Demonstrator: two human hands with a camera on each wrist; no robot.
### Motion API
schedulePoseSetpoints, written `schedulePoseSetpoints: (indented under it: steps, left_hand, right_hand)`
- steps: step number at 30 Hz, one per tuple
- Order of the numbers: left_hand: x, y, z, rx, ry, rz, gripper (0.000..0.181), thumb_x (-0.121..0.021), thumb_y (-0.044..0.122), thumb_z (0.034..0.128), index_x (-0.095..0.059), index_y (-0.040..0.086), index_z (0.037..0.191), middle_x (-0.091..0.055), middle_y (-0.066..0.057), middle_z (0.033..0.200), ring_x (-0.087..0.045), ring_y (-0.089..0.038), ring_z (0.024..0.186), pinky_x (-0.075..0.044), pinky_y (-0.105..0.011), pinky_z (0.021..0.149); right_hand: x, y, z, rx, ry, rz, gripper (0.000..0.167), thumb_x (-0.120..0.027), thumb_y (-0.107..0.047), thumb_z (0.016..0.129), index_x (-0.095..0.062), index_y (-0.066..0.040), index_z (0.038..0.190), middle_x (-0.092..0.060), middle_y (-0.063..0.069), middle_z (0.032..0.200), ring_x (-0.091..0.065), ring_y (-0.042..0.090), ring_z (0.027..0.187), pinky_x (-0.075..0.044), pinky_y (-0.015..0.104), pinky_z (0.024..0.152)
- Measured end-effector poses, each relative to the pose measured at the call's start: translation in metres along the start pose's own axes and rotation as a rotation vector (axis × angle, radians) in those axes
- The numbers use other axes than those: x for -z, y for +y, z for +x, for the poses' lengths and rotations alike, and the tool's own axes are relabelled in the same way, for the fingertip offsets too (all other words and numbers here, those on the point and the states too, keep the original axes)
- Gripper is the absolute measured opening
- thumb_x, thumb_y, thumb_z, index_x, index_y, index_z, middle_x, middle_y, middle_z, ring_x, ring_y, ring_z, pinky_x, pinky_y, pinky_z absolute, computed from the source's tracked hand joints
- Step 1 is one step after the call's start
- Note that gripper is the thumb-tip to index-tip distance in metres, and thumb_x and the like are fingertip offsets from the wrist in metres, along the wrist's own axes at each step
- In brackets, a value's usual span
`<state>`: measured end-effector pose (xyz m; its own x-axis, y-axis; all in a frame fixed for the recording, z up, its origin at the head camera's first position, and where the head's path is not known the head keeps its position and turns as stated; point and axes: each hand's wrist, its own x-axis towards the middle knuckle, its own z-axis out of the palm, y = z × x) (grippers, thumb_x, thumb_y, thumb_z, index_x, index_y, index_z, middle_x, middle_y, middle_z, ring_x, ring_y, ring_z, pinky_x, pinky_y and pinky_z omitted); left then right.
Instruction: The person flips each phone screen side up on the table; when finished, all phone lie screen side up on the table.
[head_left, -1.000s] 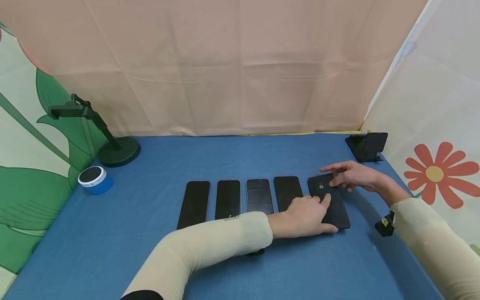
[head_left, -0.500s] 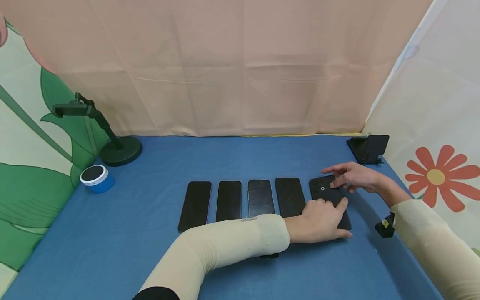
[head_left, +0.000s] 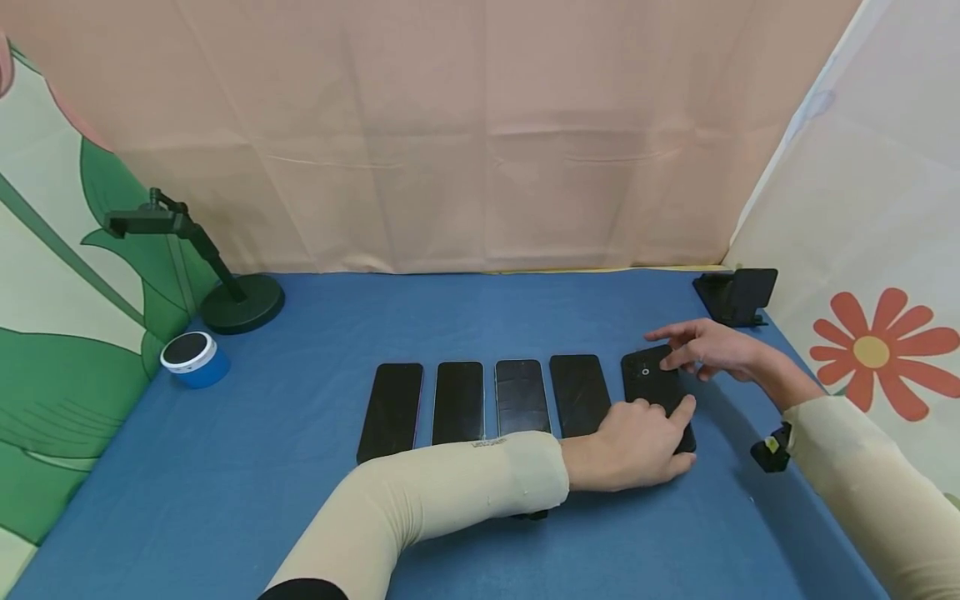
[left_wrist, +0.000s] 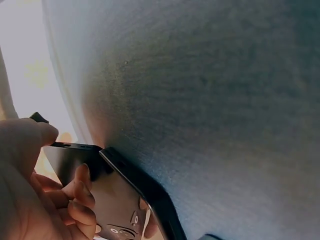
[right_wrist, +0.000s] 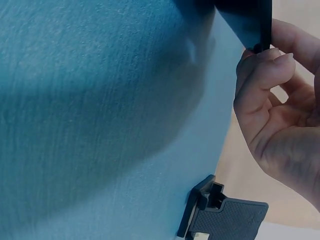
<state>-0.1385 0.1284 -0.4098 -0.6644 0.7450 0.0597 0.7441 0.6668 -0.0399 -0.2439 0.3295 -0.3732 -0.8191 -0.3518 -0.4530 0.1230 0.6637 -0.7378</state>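
Observation:
A black smartphone [head_left: 651, 385], back side up with its camera lenses at the far end, is at the right end of a row of phones. My right hand [head_left: 708, 348] pinches its far right edge between thumb and fingers, as the right wrist view also shows of the hand [right_wrist: 280, 110]. At its near end my left hand [head_left: 633, 446] grips it, thumb at the near right corner, index finger lying across the back. Several dark-screened smartphones lie to the left, the nearest a black phone [head_left: 580, 390]; my left sleeve covers the near ends of some.
A black folding phone stand [head_left: 738, 296] stands at the far right corner. On the left are a dark green stand with an arm [head_left: 240, 304] and a blue-and-white round container [head_left: 193, 360]. Blue cloth [head_left: 450, 321] covers the table, with fabric walls around.
My left hand has slid right along the near end of the smartphone. The phone has shifted slightly and turned a little straighter. The right hand keeps its hold with hardly any movement.

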Motion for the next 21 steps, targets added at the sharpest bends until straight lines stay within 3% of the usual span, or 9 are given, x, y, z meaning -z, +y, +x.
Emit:
schedulePoseSetpoints:
  steps: [7,10,21]
  left_hand:
    - [-0.002,-0.002,0.000,0.004,0.016,-0.033,0.069,-0.044,0.066,0.0976,-0.037,0.028,0.154,-0.070,0.013,0.091,-0.063,-0.003,0.078,-0.044,-0.019,0.051]
    - [-0.003,-0.004,0.000,-0.005,0.052,-0.025,0.069,-0.045,0.067,0.0972,-0.039,0.028,0.154,-0.069,0.014,0.085,-0.062,-0.003,0.073,-0.042,-0.018,0.048]
    - [-0.007,-0.009,0.000,-0.058,0.184,0.015,0.064,-0.048,0.066,0.0962,-0.051,0.025,0.144,-0.069,0.013,0.086,-0.062,-0.003,0.071,-0.042,-0.018,0.049]
  right_hand:
    - [-0.001,-0.003,0.000,-0.006,-0.003,-0.013,0.063,-0.067,-0.017,0.095,-0.041,-0.004,0.151,-0.049,0.002,0.071,-0.046,0.013,0.058,-0.040,0.031,0.051]
    - [-0.001,-0.006,0.000,-0.001,-0.001,-0.026,0.064,-0.067,-0.017,0.095,-0.040,-0.004,0.152,-0.050,0.002,0.071,-0.046,0.013,0.059,-0.040,0.030,0.052]
    - [0.000,-0.010,0.003,-0.032,-0.001,-0.055,0.068,-0.066,-0.017,0.096,-0.035,-0.001,0.154,-0.051,0.002,0.074,-0.047,0.014,0.061,-0.041,0.028,0.052]
